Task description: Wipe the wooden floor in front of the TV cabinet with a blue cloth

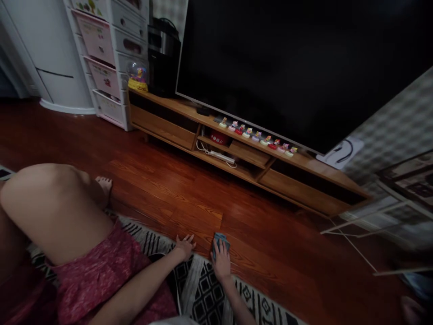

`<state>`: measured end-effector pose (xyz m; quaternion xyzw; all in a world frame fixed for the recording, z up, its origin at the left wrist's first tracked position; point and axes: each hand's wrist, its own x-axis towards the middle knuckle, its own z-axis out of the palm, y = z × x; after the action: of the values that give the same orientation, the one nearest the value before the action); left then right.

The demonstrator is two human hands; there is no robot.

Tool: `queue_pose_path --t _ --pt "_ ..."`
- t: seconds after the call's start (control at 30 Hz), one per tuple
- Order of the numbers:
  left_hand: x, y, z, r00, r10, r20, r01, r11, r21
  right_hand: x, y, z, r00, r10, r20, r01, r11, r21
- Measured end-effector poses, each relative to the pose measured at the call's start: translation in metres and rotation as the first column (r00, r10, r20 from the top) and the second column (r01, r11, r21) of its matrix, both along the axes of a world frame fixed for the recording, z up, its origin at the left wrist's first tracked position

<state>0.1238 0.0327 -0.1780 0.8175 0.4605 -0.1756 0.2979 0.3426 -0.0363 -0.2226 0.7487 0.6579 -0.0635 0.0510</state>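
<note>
My left hand (184, 246) lies flat on the wooden floor (162, 189) at the edge of a black-and-white patterned rug (203, 289), fingers spread, holding nothing. My right hand (221, 259) rests just to its right, fingers stretched over a small blue cloth (220, 239) pressed onto the floor. Both forearms reach forward over the rug. My bare bent knee (50, 203) and red patterned garment (98, 275) fill the left foreground, with a bare foot (103, 184) beyond.
A low wooden TV stand (237, 158) runs across ahead, carrying a large dark TV (287, 63), a row of small figurines (257, 134) and a snow globe (137, 76). White drawer units (108, 58) stand at the left. A white metal rack (372, 216) lies at the right.
</note>
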Motion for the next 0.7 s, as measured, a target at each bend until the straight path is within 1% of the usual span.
queue_pose_path --t 0.07,0.1,0.13,0.2,0.27,0.33,0.37,0.4,0.43,0.47,0.5,0.53,0.6,0.63,0.67,0.7 --pt "0.000 -0.001 0.002 1.000 -0.008 -0.025 0.008 1.000 -0.010 0.016 -0.033 -0.006 1.000 -0.010 -0.016 0.010 1.000 0.000" --pt "0.001 -0.001 0.003 0.999 -0.012 -0.039 0.012 1.000 -0.013 0.029 -0.044 -0.006 0.999 -0.044 -0.014 0.044 0.999 -0.002" --pt "0.001 -0.001 0.004 0.999 -0.016 -0.049 0.016 1.000 -0.015 0.045 -0.051 -0.005 0.995 -0.096 -0.004 0.096 0.995 -0.003" --pt "0.001 -0.001 0.006 0.998 -0.022 -0.058 0.021 1.000 -0.019 0.081 -0.053 0.001 0.968 -0.248 0.031 0.247 0.969 0.019" --pt "0.001 -0.001 0.006 0.998 -0.029 -0.063 0.028 1.000 -0.004 0.115 -0.041 0.007 0.900 -0.432 0.052 0.427 0.900 0.085" --pt "0.001 -0.001 0.004 0.997 -0.037 -0.066 0.037 0.999 0.007 0.136 -0.019 0.011 0.803 -0.595 0.030 0.584 0.795 0.163" --pt "0.001 0.000 0.003 0.997 -0.039 -0.068 0.040 0.999 0.009 0.139 -0.006 0.012 0.755 -0.656 0.008 0.642 0.742 0.194" --pt "0.000 0.000 0.002 0.997 -0.043 -0.069 0.044 0.999 0.010 0.137 0.009 0.012 0.720 -0.693 -0.015 0.679 0.701 0.218" --pt "0.000 0.001 0.001 0.996 -0.048 -0.069 0.049 0.999 0.011 0.130 0.023 0.011 0.709 -0.704 -0.036 0.691 0.683 0.236" --pt "-0.001 0.001 0.000 0.996 -0.052 -0.068 0.053 0.998 0.017 0.117 0.036 0.010 0.725 -0.687 -0.053 0.676 0.694 0.249" --pt "-0.002 0.001 -0.001 0.996 -0.057 -0.063 0.059 0.998 0.026 0.099 0.048 0.007 0.765 -0.641 -0.065 0.634 0.731 0.254" --pt "-0.002 0.002 -0.001 0.996 -0.060 -0.058 0.062 0.997 0.035 0.078 0.057 0.004 0.820 -0.568 -0.074 0.566 0.784 0.253" --pt "-0.003 0.002 -0.001 0.997 -0.063 -0.050 0.065 0.997 0.042 0.029 0.068 -0.004 0.926 -0.367 -0.094 0.379 0.893 0.245" --pt "-0.003 0.002 0.000 0.997 -0.064 -0.053 0.066 0.997 0.039 0.005 0.068 -0.010 0.960 -0.258 -0.108 0.277 0.930 0.240" --pt "-0.003 0.002 0.000 0.996 -0.066 -0.061 0.068 0.997 0.037 -0.018 0.066 -0.015 0.982 -0.142 -0.126 0.169 0.955 0.243" --pt "-0.003 0.001 0.001 0.995 -0.067 -0.070 0.069 0.997 0.036 -0.037 0.061 -0.020 0.989 -0.027 -0.144 0.063 0.967 0.249"
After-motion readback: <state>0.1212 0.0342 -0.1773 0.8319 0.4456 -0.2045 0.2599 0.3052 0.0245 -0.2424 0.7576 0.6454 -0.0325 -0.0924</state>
